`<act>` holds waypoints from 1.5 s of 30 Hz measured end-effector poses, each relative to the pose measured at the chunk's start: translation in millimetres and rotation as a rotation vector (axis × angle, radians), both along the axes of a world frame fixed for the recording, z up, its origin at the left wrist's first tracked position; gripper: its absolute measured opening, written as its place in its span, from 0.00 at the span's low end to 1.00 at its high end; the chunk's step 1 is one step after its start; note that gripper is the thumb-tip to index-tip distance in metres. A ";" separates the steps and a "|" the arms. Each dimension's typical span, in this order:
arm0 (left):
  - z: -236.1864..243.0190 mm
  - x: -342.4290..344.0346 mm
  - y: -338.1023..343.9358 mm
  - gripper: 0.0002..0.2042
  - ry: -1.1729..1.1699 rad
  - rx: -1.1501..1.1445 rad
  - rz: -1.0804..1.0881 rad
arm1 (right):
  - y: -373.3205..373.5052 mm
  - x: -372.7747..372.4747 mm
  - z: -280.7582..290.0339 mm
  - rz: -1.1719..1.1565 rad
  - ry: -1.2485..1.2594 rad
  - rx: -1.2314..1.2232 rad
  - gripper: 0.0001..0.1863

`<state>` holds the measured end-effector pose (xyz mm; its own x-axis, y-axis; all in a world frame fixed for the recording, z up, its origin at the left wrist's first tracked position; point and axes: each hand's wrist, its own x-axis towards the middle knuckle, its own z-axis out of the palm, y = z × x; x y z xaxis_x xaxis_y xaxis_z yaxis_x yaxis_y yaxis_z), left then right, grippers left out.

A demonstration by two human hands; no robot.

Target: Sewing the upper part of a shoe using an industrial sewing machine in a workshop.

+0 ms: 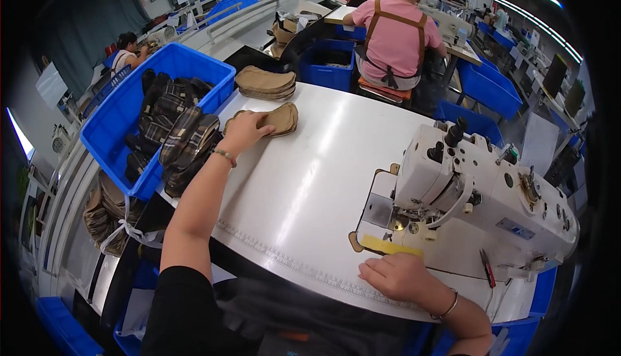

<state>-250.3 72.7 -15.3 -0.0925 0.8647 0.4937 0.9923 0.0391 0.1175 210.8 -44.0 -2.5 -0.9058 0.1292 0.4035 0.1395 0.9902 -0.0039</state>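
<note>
Reaching toward the far left of the white table, my left hand grips the near side of a stack of brown, rounded fabric pieces, thumb and forefinger at its edge. A second brown stack lies just beyond it. My right hand rests at the table's front, fingers curled under; their tips are hidden. Right beside it is a yellow strip on the bed of a white sewing machine. The machine's needle area has no brown piece under it that I can make out.
A blue bin holding dark plaid fabric items stands at the table's left edge. Red-handled snips lie by the machine. A ruler scale runs along the front edge. Ahead, a person in pink sits at another station.
</note>
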 end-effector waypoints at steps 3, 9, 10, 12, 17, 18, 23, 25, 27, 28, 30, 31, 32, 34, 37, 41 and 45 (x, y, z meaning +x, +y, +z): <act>26.7 14.5 1.0 0.22 0.054 -0.324 0.162 | 0.6 3.0 -6.9 0.002 0.052 -0.016 0.07; 38.6 37.9 -12.8 0.23 0.059 -0.509 0.140 | 1.3 4.7 -9.9 0.000 0.083 -0.003 0.09; 33.1 41.5 -15.8 0.20 0.043 -0.425 0.127 | 1.6 4.8 -10.3 0.001 0.079 0.000 0.09; 31.5 47.8 -21.1 0.17 0.061 -0.312 0.056 | 2.8 5.0 -12.4 0.004 0.087 -0.004 0.09; 30.7 68.6 -45.6 0.12 -0.004 -0.195 -0.245 | 1.1 5.1 -13.4 0.013 0.104 -0.002 0.08; 28.8 73.3 -51.6 0.13 -0.110 -0.256 -0.310 | 1.8 4.9 -13.6 0.015 0.102 -0.001 0.09; 16.0 92.6 -65.5 0.19 -0.134 -0.277 -0.272 | 1.8 4.5 -12.9 0.012 0.091 0.003 0.10; 19.4 99.2 -70.5 0.20 -0.093 -0.279 -0.260 | 1.6 3.9 -13.1 0.012 0.107 -0.003 0.10; 17.4 102.8 -73.5 0.22 -0.053 -0.280 -0.249 | 0.7 3.4 -13.0 0.014 0.102 -0.004 0.10; 13.4 103.5 -73.3 0.24 -0.015 -0.269 -0.239 | 0.4 3.3 -12.9 0.012 0.097 -0.002 0.10; 11.0 106.9 -74.0 0.25 0.022 -0.258 -0.225 | 0.0 2.6 -13.3 0.012 0.099 -0.006 0.10; 12.1 109.9 -74.8 0.27 0.045 -0.279 -0.188 | -0.3 2.5 -13.6 0.008 0.101 -0.009 0.10; 12.2 113.1 -74.7 0.28 0.067 -0.300 -0.152 | -0.4 2.7 -14.2 0.009 0.099 -0.009 0.10; 10.0 119.6 -73.0 0.29 0.083 -0.290 -0.115 | -0.4 2.8 -15.8 0.006 0.097 -0.004 0.10; 9.5 128.9 -68.5 0.31 0.114 -0.271 -0.066 | -0.8 3.5 -16.5 0.003 0.094 -0.002 0.10; 4.8 132.5 -53.5 0.32 0.146 -0.202 0.008 | -1.0 4.0 -16.1 -0.001 0.085 0.007 0.10; 0.1 116.1 -29.5 0.31 0.135 -0.225 0.095 | -0.2 4.3 -15.4 0.005 0.094 0.009 0.10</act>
